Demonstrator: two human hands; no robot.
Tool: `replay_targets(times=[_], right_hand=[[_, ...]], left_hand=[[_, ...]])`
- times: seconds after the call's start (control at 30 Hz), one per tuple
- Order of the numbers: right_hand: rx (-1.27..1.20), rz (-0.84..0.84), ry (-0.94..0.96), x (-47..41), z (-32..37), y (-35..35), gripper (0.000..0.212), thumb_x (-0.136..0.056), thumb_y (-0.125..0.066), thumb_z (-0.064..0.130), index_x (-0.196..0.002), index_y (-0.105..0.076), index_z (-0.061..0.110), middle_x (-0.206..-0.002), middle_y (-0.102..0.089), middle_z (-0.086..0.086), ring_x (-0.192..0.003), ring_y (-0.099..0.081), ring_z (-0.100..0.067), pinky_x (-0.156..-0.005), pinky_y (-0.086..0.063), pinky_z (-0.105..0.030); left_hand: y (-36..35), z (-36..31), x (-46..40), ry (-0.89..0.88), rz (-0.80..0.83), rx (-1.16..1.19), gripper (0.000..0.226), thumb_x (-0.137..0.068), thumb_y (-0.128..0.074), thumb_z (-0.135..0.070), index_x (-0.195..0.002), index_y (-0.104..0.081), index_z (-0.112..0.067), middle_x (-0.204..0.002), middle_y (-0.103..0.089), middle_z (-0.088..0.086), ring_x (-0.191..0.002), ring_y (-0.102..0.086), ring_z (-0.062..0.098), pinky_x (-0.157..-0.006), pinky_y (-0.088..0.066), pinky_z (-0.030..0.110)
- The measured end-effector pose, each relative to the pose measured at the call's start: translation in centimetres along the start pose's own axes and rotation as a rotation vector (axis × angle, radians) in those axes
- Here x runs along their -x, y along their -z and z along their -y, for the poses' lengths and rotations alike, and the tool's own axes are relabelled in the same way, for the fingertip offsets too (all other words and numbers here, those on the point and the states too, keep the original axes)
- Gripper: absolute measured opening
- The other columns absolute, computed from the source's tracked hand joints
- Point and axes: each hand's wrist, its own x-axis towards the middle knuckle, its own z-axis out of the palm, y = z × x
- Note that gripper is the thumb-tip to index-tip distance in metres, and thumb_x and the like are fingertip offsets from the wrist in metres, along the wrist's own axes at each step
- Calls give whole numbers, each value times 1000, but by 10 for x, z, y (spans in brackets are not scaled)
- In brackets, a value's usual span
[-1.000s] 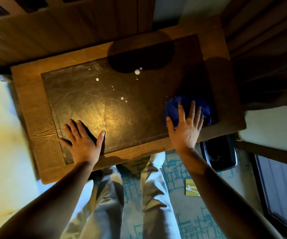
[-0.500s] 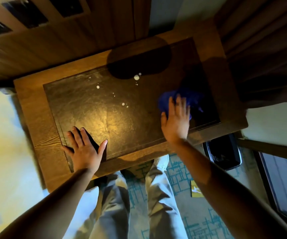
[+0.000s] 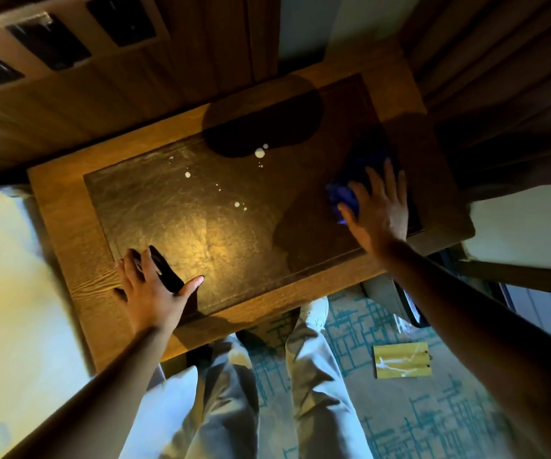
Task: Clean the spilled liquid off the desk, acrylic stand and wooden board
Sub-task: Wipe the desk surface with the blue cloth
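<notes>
while spread, right hand [image 3: 378, 212] on cloth [image 3: 342, 197]

bare forearms [image 3: 112, 376], light trousers [image 3: 314, 385], white shoe [image 3: 315, 309]

Right hand [image 3: 378, 210] flat on blue cloth [image 3: 345, 195], left hand [image 3: 153, 286] splayed on desk [image 3: 65, 233], white droplets [image 3: 260, 153] between.

Teal-patterned carpet [image 3: 416, 425], wood-panelled wall [image 3: 168, 87], dark curtain [image 3: 499, 77], warm pool of light.
</notes>
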Motion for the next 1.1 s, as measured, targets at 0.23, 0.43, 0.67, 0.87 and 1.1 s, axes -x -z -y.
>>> replay_targets(times=[0.23,0.43,0.67,0.87,1.1], right_hand=[[-194,-51,-337,25,31,-4,42,-91,-59,34,-131,-59,22,-139,-52,-17,-119,-51,-43,-92,-49,-51],[-320,16,-307,91,120,-8,34,-80,-67,33,-113,-64,26,-116,-56,-13,-101,-54,-37,-70,-55,-43],[-401,81,-55,65,132,12,34,-75,-73,34,-108,-68,27,-109,-62,-8,-97,-64,-31,-67,-56,-36],[-411,-86,-372,-12,61,40,57,-88,-66,33,-141,-46,23,-136,-53,-13,-116,-58,-33,-83,-51,-40],[-322,45,-380,4,91,17,62,-85,-69,32,-141,-46,22,-140,-45,-17,-125,-49,-39,-85,-52,-47]], left_hand=[[-1,9,-4,6,93,-5,125,-63,-52,-88,-158,-9,-19,-167,-3,16,-154,-2,36,-116,-15,70],[0,7,-2,0,91,-22,122,-68,-47,-89,-158,-8,-17,-167,0,16,-154,3,36,-116,-13,69],[2,8,-3,-13,98,-7,124,-63,-46,-90,-158,-13,-17,-167,-3,17,-154,0,36,-115,-14,69],[14,41,-4,-52,-53,24,109,-69,-66,-74,-154,-27,-19,-164,-21,17,-153,-12,37,-114,-17,70],[16,58,-14,-26,61,-9,116,-66,-54,-85,-158,-17,-24,-168,-3,12,-155,2,33,-114,-8,70]])
